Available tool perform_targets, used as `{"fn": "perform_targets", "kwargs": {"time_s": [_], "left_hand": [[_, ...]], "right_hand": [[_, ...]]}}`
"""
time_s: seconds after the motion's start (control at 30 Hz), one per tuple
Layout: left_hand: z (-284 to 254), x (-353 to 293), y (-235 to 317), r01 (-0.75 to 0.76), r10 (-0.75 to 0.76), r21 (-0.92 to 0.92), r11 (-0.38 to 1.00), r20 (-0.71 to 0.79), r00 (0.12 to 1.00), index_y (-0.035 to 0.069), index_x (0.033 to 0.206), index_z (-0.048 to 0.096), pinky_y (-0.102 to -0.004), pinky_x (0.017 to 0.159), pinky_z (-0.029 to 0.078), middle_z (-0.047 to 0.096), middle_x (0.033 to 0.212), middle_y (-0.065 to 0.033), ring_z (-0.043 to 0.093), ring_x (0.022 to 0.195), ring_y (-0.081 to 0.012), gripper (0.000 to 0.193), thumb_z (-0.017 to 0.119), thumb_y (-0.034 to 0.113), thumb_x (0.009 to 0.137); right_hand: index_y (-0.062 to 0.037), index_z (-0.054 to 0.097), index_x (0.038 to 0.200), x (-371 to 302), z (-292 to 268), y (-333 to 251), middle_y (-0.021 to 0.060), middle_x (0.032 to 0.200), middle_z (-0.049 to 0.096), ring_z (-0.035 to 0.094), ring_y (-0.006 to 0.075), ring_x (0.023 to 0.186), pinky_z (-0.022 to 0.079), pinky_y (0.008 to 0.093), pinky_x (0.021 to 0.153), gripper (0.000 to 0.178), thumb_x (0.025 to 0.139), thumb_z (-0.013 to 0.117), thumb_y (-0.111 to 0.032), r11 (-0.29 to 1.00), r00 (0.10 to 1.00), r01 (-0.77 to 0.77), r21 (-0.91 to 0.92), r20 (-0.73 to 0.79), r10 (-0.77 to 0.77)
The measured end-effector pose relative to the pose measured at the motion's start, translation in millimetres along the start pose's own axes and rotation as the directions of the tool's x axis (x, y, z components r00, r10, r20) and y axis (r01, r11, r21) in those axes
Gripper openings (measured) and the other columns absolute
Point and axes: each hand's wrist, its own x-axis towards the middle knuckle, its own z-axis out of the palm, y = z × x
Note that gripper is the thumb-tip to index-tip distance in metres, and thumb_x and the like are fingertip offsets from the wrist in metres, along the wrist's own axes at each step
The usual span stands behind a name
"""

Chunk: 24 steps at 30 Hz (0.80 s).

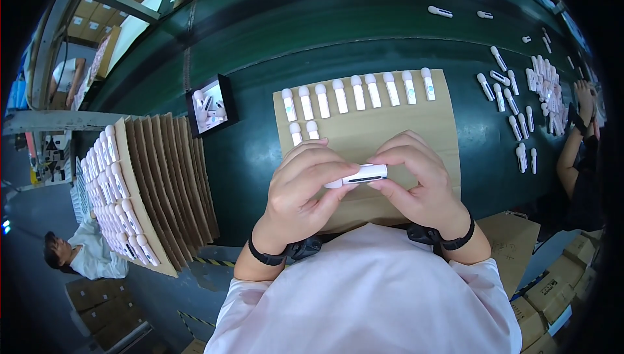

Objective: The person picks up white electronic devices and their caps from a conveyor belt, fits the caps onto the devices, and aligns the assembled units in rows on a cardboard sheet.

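Head view: I see the left hand (302, 183) and right hand (417, 177) pinching opposite ends of one white device (367, 174), fingertips closed in on it, above the cardboard sheet (426, 134). Nine similar devices make up the far row (357, 92); two more show in the next. I judge the sheet partly filled, much of it bare, with many loose devices (547, 87) waiting on the right.

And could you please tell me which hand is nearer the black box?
Left: the left hand is below and to the right of the black box; the right hand is farther right.
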Motion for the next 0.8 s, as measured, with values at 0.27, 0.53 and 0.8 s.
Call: {"fn": "perform_targets", "kwargs": {"time_s": [0.27, 0.53, 0.8], "left_hand": [[7.8, -2.8, -3.3, 0.11, -0.11, -0.014, 0.994, -0.011, 0.994, 0.003, 0.099, 0.067, -0.0418, 0.087, 0.051, 0.068, 0.096, -0.0116, 0.065, 0.087, -0.0307, 0.03, 0.078, 0.0, 0.071], [10.2, -24.2, -16.5, 0.158, -0.156, 0.108, 0.982, -0.023, 0.987, 0.004, 0.099, 0.065, -0.0383, 0.08, 0.051, 0.067, 0.102, -0.011, 0.064, 0.092, -0.0307, 0.03, 0.078, 0.002, 0.072], [4.4, -63.4, -20.8, 0.227, -0.321, 0.353, 0.907, 0.236, 0.917, 0.006, 0.099, 0.067, -0.0395, 0.084, 0.05, 0.064, 0.109, -0.0093, 0.062, 0.101, -0.0286, 0.026, 0.076, 0.013, 0.076]], "right_hand": [[-0.0039, 0.067, 0.104, 5.8, 7.1, -2.1, 0.0107, 0.096, 0.065, 0.061, 0.0262, 0.086, 0.048, 0.0346, 0.078, 0.029, 0.076, 0.074, 0.002, 0.995, 0.994, 0.102, 0.0, -0.049, -0.102], [-0.0035, 0.065, 0.109, 4.2, 28.0, 17.2, 0.0105, 0.099, 0.067, 0.063, 0.0273, 0.085, 0.051, 0.0358, 0.075, 0.032, 0.078, 0.071, 0.003, 0.994, 0.994, 0.106, -0.037, 0.03, -0.105], [-0.0025, 0.064, 0.107, 6.9, 49.8, 49.5, 0.0115, 0.104, 0.066, 0.064, 0.03, 0.088, 0.053, 0.0386, 0.075, 0.028, 0.08, 0.07, 0.001, 0.945, 0.991, 0.112, -0.306, 0.104, -0.083]]}}
